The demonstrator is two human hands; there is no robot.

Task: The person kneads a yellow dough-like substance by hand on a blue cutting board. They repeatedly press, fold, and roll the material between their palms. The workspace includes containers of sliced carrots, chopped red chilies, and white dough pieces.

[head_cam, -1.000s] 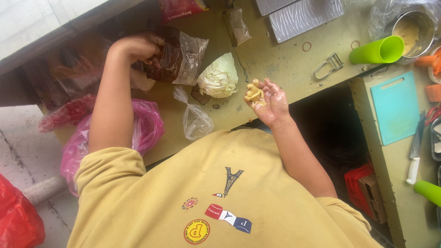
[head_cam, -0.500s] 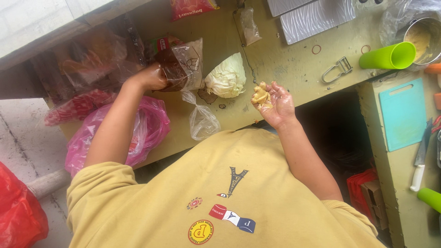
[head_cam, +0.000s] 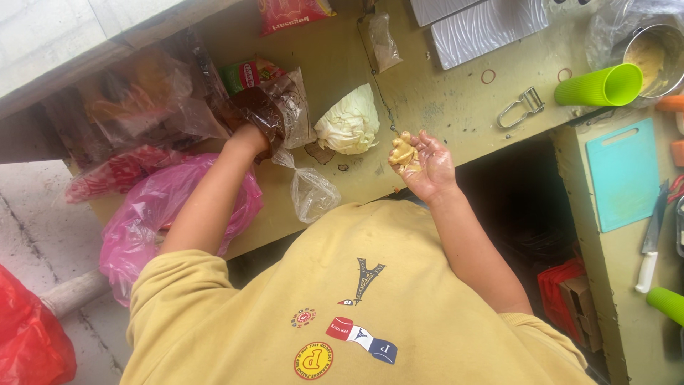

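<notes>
Right hand: your right hand (head_cam: 427, 167) sits palm up at about 1 o'clock from your chest, fingers loosely cupped around a knobbly piece of ginger root (head_cam: 402, 151) that rests on the fingertips rather than in a tight pinch.
Ginger root: judged light, firm and lumpy, with thin knobs that could snap; a hold across its thick middle looks safest, and its skin may be slightly damp or slick.
Left hand: your left hand (head_cam: 249, 135) reaches out to 11 o'clock and is buried at the mouth of a clear plastic bag with dark contents (head_cam: 274, 107); the fingers are hidden, so you cannot tell whether they grip anything.
Small clear bag: a crumpled clear bag (head_cam: 312, 192) lies just beside the left forearm, at 12 o'clock, looking nearly empty; thin film like this will likely slip and collapse.
Pink bag: a pink plastic bag (head_cam: 142, 221) hangs at 10 o'clock under the arm, contents not visible.
Cabbage: a pale green cabbage (head_cam: 349, 125) rests on the olive worktop (head_cam: 456, 107) between your two hands, apart from both.
Peeler: a metal peeler (head_cam: 520, 108) lies at 2 o'clock, well apart from the right hand.
Far containers: a lime green cup (head_cam: 598, 85) lies on its side at 2 o'clock, touching a steel pot (head_cam: 652, 53) holding a tan paste.
Cutting board: a teal cutting board (head_cam: 623, 175) sits at 3 o'clock, bare.
</notes>
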